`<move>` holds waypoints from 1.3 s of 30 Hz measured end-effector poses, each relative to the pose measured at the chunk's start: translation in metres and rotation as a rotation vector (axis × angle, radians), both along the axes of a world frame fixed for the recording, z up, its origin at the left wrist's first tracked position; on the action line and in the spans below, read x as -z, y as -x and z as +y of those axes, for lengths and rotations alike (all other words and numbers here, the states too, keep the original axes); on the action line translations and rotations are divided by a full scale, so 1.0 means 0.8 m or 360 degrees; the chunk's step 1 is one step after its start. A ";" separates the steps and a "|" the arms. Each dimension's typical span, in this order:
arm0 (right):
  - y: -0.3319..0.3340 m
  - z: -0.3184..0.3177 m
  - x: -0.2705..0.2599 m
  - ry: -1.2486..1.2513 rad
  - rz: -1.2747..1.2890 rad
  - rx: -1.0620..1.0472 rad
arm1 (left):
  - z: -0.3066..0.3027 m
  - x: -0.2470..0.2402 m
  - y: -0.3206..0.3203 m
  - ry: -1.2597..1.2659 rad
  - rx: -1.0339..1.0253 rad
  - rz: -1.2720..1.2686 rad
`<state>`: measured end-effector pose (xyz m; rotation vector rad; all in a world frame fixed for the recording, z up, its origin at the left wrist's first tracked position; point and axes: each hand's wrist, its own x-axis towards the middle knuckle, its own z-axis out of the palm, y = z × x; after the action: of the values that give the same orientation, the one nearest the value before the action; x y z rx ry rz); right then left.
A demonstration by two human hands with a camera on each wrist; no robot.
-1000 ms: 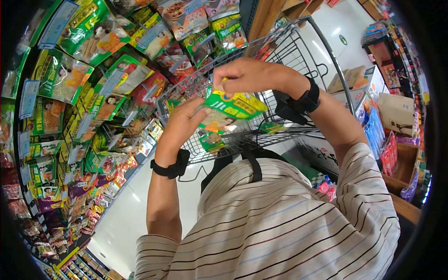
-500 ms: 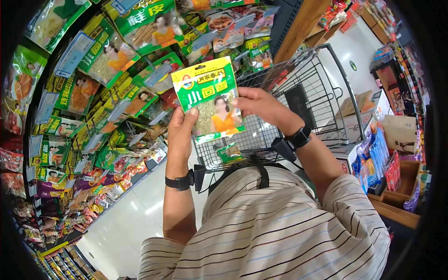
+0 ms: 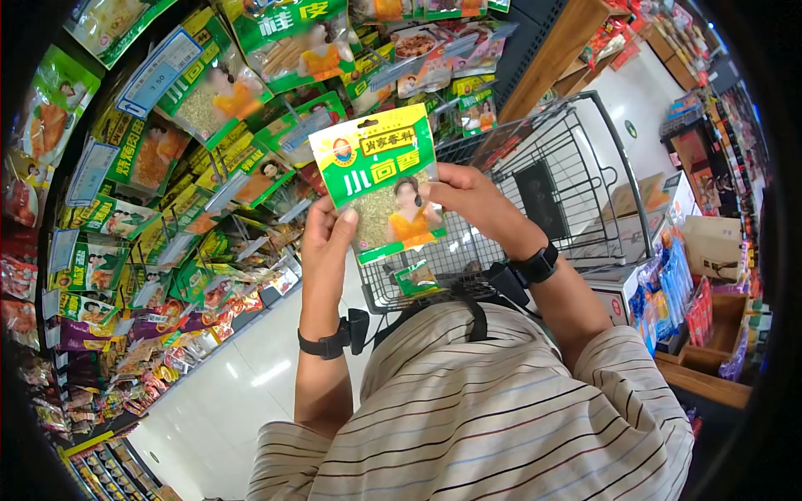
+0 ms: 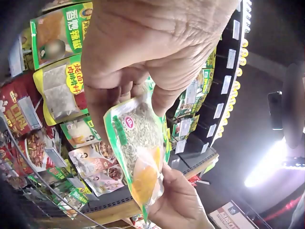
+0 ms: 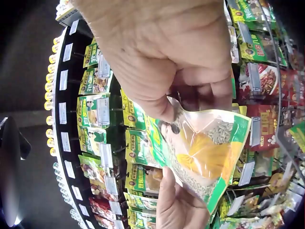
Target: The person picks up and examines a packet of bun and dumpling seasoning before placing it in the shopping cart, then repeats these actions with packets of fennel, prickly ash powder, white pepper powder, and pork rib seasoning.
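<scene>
A green and yellow packet of fennel seeds [image 3: 376, 213] is held upright above the shopping cart, its printed front towards the head camera. The left hand [image 3: 324, 242] pinches its left edge, thumb on the front. My right hand [image 3: 484, 204] grips the opposite edge, with the fingers partly behind the packet. Seeds show through the clear window of the packet [image 4: 138, 129] in the left wrist view. In the right wrist view the packet [image 5: 202, 148] bends slightly near the right thumb.
Below the hands stands a wire shopping cart [image 3: 603, 259] with a small green packet [image 3: 416, 278] in it. Hanging spice packets [image 3: 209, 96] and price tags [image 3: 159, 71] fill the shelf at left. Boxes [image 3: 622, 305] and a wooden display [image 3: 706, 380] stand at right.
The packet was tilted low over the cart, then came up with its front facing the head camera. Both hands moved with it. Over the last half second it shifted only slightly.
</scene>
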<state>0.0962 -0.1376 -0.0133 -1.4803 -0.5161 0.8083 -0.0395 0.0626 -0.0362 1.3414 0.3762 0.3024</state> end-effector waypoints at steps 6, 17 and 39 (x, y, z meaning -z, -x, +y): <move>-0.005 0.000 -0.023 -0.0120 0.0061 0.0006 | 0.000 -0.002 0.013 -0.0105 -0.0157 -0.0033; -0.012 0.016 -0.040 -0.0247 -0.0140 0.0042 | -0.051 -0.042 0.010 -0.1430 -0.0504 -0.0248; 0.045 0.014 -0.078 -0.0387 -0.0645 -0.0026 | -0.032 -0.066 0.024 0.0526 -0.0170 -0.0415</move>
<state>0.0602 -0.1264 0.0494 -1.4152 -0.8982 0.4364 -0.0584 0.0373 0.0163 0.9460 0.2650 0.4768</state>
